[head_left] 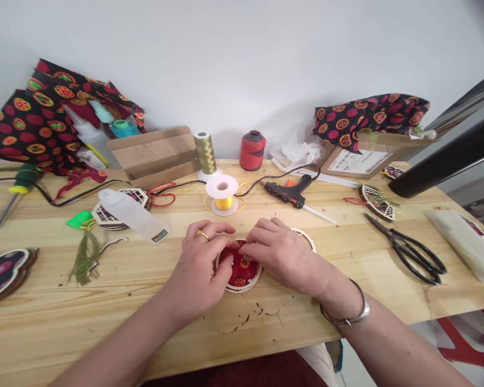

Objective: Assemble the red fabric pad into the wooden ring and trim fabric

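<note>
A round pale wooden frame [243, 289] with dark red patterned fabric [239, 269] inside it lies on the table in front of me. My left hand [205, 263] grips it from the left, fingers curled over the far edge and thumb on the fabric. From the right, my right hand [280, 255] bends over the same frame, its fingertips pressed onto the fabric near the rim. Both hands cover much of the frame's sides. A second pale ring [306, 236] shows partly behind my right hand, which hides the rest of it.
Beyond my hands stand a yellow cord spool [223, 199], a gold thread cone [205, 153] and a red thread spool [252, 151]. A black glue gun [290, 192] lies to their right. Scissors [407, 250] rest on the right, a white squeeze bottle [135, 215] and screwdriver [18, 191] on the left.
</note>
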{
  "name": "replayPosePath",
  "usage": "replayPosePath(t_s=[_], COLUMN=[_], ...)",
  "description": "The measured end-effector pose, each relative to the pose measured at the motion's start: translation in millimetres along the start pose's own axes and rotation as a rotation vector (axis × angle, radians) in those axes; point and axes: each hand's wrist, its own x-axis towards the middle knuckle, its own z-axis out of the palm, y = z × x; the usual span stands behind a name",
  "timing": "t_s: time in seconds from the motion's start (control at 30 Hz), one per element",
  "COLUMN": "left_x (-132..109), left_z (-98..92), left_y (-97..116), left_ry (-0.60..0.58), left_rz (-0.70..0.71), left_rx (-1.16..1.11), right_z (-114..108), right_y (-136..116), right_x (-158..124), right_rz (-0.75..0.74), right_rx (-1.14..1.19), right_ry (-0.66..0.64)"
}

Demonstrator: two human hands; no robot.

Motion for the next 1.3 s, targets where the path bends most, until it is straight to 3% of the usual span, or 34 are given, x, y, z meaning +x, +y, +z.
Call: replayPosePath(t_s=[0.2, 0.57, 0.77, 1.07, 1.3], left_x=[-1.7, 0.7, 2.5, 2.5, 2.6], left_z=[-0.6, 9.1, 9.4, 9.5, 9.8], left_y=[5.3, 6.9, 5.3, 4.6, 4.5], left_ry=[-0.050, -0.056, -0.027, -0.024, -0.017], left_rz=[-0.015, -0.132, -0.141, -0.103, -0.073], left_rx=[-0.017, -0.007, 0.019, 0.035, 0.047], right_z=[0.5, 6.9, 3.1, -0.2, 3.4], right_y=[-2.3, 2.2, 5.7, 0.4, -0.8], right_x=[0.3, 0.6, -2.7, -0.6, -0.1], right_rz=[-0.028, -0.006, 0.045, -0.023, -0.029], right_rx=[-0.048, 0.103, 0.114, -0.064, -0.072], right_ry=[0.015, 0.092, 0.096, 0.046, 0.037])
